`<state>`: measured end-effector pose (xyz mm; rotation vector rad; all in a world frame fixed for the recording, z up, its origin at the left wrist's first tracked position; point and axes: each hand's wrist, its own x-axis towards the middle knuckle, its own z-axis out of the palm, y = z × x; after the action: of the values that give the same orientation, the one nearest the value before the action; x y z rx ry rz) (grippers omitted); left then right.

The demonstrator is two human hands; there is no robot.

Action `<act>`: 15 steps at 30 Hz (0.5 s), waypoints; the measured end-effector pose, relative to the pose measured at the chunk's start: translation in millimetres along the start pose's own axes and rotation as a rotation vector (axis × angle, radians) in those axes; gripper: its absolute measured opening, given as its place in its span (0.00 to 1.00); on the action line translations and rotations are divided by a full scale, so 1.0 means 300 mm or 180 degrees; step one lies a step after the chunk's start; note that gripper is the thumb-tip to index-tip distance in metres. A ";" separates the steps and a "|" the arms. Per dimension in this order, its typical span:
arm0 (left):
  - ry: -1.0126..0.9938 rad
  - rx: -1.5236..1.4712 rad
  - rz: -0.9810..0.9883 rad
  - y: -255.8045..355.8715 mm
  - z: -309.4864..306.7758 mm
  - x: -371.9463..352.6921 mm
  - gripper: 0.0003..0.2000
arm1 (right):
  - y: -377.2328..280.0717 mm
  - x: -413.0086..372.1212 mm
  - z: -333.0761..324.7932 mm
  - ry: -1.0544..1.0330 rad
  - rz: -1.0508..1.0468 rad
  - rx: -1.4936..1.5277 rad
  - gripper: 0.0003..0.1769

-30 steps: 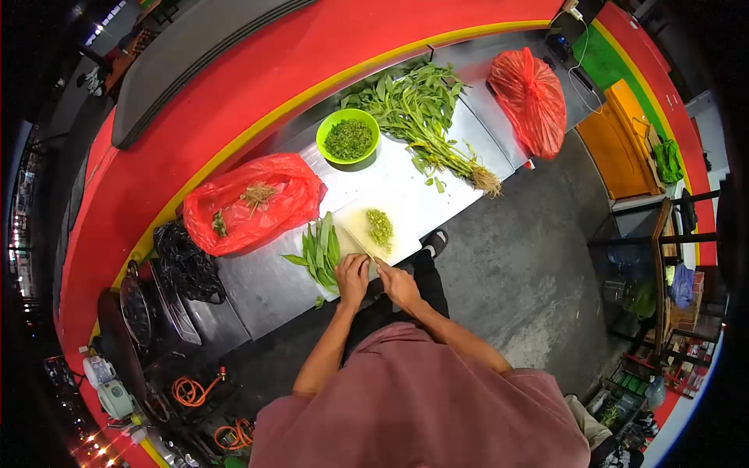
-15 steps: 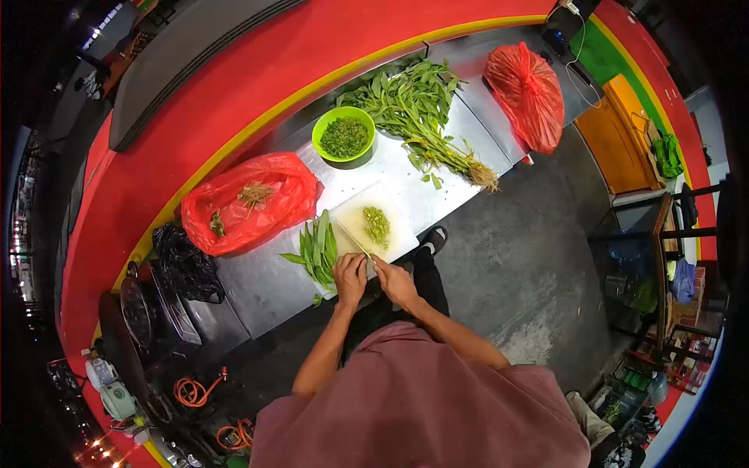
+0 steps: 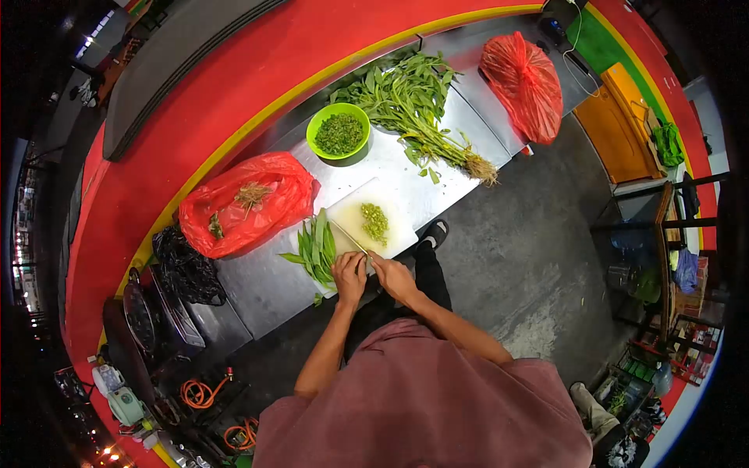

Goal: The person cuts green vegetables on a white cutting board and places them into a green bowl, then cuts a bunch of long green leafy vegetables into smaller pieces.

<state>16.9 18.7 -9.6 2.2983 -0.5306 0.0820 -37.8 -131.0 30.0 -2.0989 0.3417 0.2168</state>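
Note:
My right hand (image 3: pixel 394 279) grips a knife (image 3: pixel 355 243) by its handle; the blade lies over the near part of a white cutting board (image 3: pixel 402 226). Close beside it, my left hand (image 3: pixel 349 278) is closed with curled fingers on the stem end of a bunch of leafy greens (image 3: pixel 316 248). The leaves spread out to the left of that hand, over the board's left edge. A small heap of chopped green stems (image 3: pixel 375 223) sits on the board beyond the knife. What lies under my left fingers is mostly hidden.
Behind the board stands a lime-green bowl (image 3: pixel 317 148) of chopped greens. Uncut rooted greens (image 3: pixel 413 101) lie behind right. An open red plastic bag (image 3: pixel 257 210) with root scraps is at left, beside a black bag (image 3: pixel 187 265). A tied red bag (image 3: pixel 521 90) sits far right.
The view has shifted slightly. Both hands stay close together at the near edge of the board, with the knife in almost the same place.

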 end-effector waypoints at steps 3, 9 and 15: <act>0.0075 -0.0043 0.0147 -0.010 0.005 0.006 0.08 | -0.004 0.050 0.003 -0.0080 -0.0213 -0.0007 0.23; 0.0135 0.0012 0.0032 -0.009 0.009 0.004 0.08 | 0.006 -0.005 -0.003 -0.0073 -0.0083 -0.0061 0.23; -0.0016 0.0042 0.0174 0.010 -0.012 0.003 0.10 | 0.013 0.031 0.011 0.0028 -0.0276 -0.0141 0.22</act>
<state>16.9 18.9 -4.9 2.2977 -0.5972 0.1067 -30.4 -131.5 22.4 -2.1538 0.2526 0.1651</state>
